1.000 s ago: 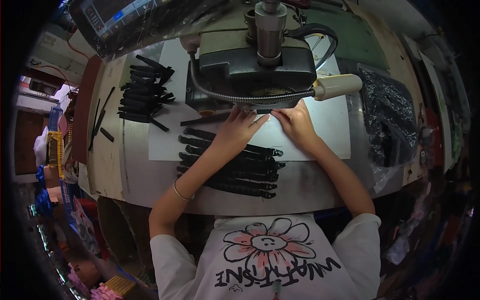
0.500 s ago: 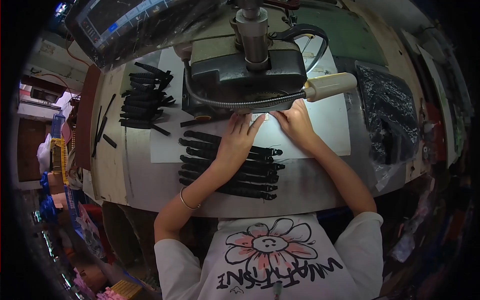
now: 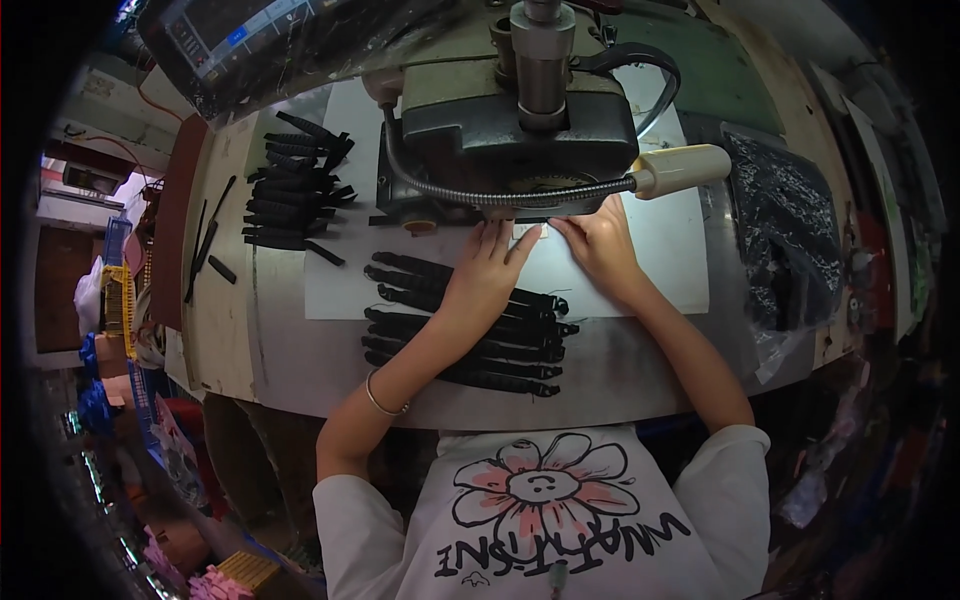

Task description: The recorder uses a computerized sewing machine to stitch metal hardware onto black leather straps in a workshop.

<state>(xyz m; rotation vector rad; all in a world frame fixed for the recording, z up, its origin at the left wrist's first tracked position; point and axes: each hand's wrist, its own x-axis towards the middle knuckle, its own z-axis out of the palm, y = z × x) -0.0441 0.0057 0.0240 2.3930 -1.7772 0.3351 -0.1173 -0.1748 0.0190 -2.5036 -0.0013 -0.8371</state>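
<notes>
Both your hands are in close at the sewing machine [image 3: 515,145], right on that black strip [image 3: 537,220]!
Here's your left hand [image 3: 480,275], laid out flat, fingers stretched forward to the strip under the machine head, thumb spread wide, gripping nothing; and over on the other side your right hand [image 3: 603,250], fingers bent, thumb and fingertip at the strip's right end, though whether they pinch it or merely press, I cannot tell! White sheet [image 3: 660,275] beneath your hands, lamp [image 3: 685,172] glowing just above your right one. Nearer you, a row of finished-looking black bands [image 3: 530,328] passes under your left forearm, and off to the left sits a pile of black pieces [image 3: 285,208].
</notes>
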